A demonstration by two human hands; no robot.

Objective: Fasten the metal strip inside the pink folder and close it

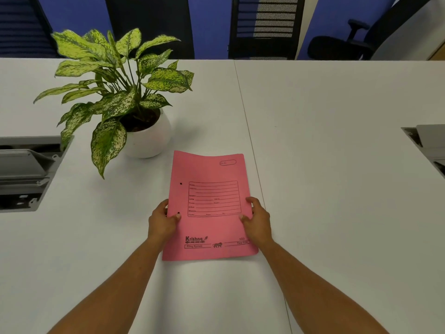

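A closed pink folder [209, 206] lies flat on the white table, its printed front cover up and its spine on the left with two punched holes. My left hand [162, 221] grips the folder's left edge, thumb on the cover beside the lower hole. On the opposite side, my right hand [257, 219] holds the right edge with its thumb on top. The metal strip is hidden inside; I cannot see it.
A potted plant in a round white pot [147, 138] stands just beyond the folder's far left corner, leaves spreading left. Open cable boxes sit in the table at the left [26, 172] and right [428, 145] edges. Office chairs [265, 27] stand behind the table.
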